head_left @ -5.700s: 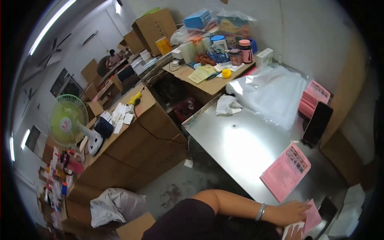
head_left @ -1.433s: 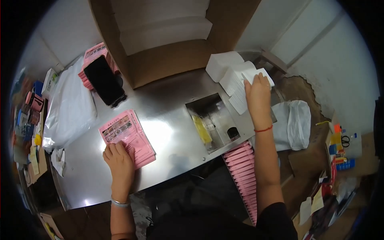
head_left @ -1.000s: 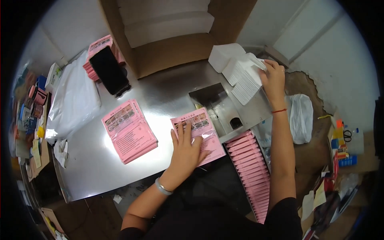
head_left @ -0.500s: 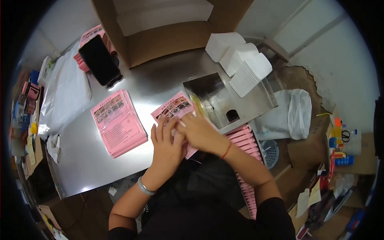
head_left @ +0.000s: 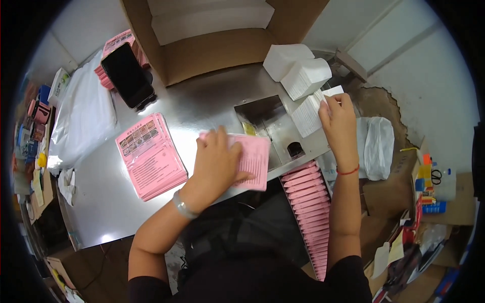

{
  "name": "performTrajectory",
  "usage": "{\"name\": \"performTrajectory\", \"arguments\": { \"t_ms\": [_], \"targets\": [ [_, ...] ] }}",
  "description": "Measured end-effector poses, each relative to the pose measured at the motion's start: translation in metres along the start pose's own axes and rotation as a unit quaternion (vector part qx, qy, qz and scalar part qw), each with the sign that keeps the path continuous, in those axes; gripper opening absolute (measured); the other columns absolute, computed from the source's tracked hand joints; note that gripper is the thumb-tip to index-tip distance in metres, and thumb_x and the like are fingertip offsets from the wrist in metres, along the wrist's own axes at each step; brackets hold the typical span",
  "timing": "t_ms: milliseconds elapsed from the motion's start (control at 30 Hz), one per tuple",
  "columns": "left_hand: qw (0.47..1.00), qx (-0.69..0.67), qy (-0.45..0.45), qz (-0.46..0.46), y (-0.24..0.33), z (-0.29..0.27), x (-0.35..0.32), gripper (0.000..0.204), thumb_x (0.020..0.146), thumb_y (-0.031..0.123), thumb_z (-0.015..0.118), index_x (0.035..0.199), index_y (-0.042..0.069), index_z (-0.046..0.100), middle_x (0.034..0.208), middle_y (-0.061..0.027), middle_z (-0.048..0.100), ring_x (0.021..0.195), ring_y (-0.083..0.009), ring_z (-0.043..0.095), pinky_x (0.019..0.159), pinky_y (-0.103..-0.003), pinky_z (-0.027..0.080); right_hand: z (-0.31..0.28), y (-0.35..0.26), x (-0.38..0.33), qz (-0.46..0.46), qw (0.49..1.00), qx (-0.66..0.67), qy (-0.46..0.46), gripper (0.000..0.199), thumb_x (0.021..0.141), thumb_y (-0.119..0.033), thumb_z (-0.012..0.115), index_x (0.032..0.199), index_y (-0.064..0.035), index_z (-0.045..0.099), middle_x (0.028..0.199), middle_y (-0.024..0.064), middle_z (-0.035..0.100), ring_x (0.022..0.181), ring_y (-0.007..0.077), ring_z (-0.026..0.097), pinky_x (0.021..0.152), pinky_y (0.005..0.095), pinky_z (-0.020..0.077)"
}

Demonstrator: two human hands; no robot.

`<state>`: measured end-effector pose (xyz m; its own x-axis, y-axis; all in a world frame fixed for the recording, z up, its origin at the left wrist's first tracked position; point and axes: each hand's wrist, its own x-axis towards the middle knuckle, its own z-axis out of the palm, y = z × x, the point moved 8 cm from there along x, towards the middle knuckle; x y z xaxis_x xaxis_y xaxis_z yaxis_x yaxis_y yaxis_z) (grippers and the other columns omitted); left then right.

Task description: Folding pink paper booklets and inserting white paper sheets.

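Observation:
My left hand (head_left: pixel 214 164) is over a pink printed packet (head_left: pixel 255 159) near the table's front edge. Its fingers and thumb rest on the packet, which is slightly blurred. At the right, my right hand (head_left: pixel 341 123) pinches a white folded napkin (head_left: pixel 332 91) at the front napkin stack (head_left: pixel 307 117). Two more white napkin stacks (head_left: pixel 306 78) stand just behind. Left of my left hand lies a neat stack of pink printed packets (head_left: pixel 151 159).
A metal box with an open recess (head_left: pixel 262 113) sits right of centre. Below it, a tray holds a row of pink packets (head_left: pixel 309 202). A cardboard box (head_left: pixel 212 55), a phone (head_left: pixel 127 76), clear plastic bags (head_left: pixel 83 121) and a white sack (head_left: pixel 379 149) surround the work area.
My right hand has left the pink packet and moved right and up to the napkins. My left hand remains at the packet, which has turned and shifted right.

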<state>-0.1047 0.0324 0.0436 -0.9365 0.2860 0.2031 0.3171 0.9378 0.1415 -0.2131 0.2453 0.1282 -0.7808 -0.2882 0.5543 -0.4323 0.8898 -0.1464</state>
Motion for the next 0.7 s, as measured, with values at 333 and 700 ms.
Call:
{"name": "performTrajectory", "arguments": {
  "t_ms": [333,700],
  "targets": [
    [0.989,-0.145,0.037,-0.006,-0.012,0.016,-0.041,0.062,0.068,0.019,0.075,0.127,0.01,0.058,0.141,-0.021,0.044,0.094,-0.0348,0.058,0.079,-0.042,0.047,0.024,-0.144,-0.122,-0.227,0.958,0.156,-0.082,0.032,0.08,-0.008,0.061,0.111,-0.006,0.069,0.117,0.0161,0.064,0.105,0.0342,0.062,0.104,0.0491,0.0405],
    [0.909,-0.411,-0.047,0.04,0.032,0.021,-0.039,0.054,0.077,0.007,0.074,0.129,0.011,0.06,0.137,-0.0222,0.05,0.092,-0.0298,0.065,0.078,-0.035,0.054,0.122,-0.072,-0.052,-0.017,0.958,-0.004,-0.288,0.016,0.084,-0.013,0.061,0.092,-0.0033,0.071,0.073,0.0216,0.066,0.071,0.0368,0.067,0.068,0.0457,0.053]
  ]
}}
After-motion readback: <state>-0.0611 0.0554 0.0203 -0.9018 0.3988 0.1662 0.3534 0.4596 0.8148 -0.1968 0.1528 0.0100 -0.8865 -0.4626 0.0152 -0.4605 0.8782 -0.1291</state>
